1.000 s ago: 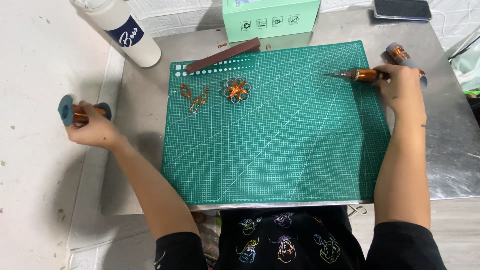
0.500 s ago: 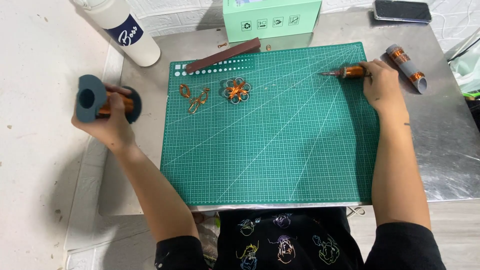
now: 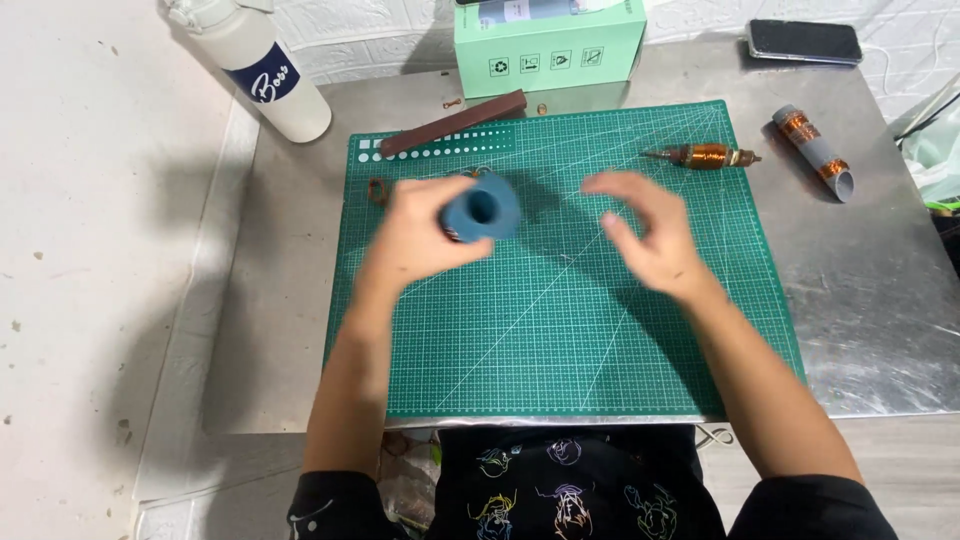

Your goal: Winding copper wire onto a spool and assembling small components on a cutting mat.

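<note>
Over the green cutting mat point(image 3: 560, 330), my left hand point(image 3: 415, 240) wraps the blue-grey tube point(image 3: 482, 207), fingers closed round its body. It looks light, stiff and hollow, best held mid-length. Just right of it, my right hand point(image 3: 645, 235) hovers spread and empty.
</note>
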